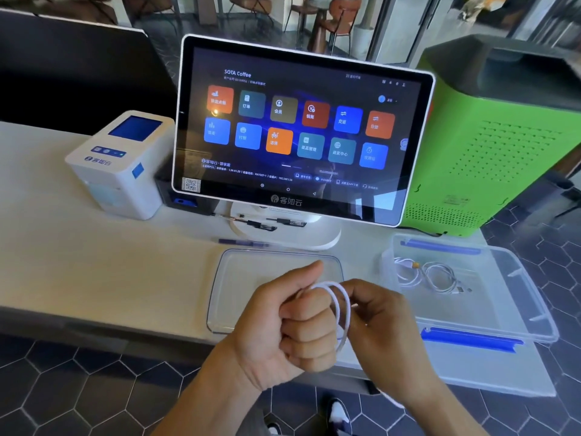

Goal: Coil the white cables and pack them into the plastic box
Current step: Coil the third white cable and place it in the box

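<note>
White cable [341, 305], looped, lower centre: gripped in fisted left hand [292, 325]; pinched by curled right hand [382, 322]; plastic box [515, 313] right.

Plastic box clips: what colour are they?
Blue, on the clear plastic box; the near clip shows best in the head view.

White cable [341, 305] coil; further white cables [430, 276] lie in a clear plastic box [534, 313] with blue clips [470, 338]. Touchscreen [298, 127] shows a dark display with orange, blue, teal and red tiles in a white frame. Printer [122, 165] white with blue panel; cabinet [490, 146] bright green, dotted with perforations; floor [78, 382] dark hexagonal tile.
</note>
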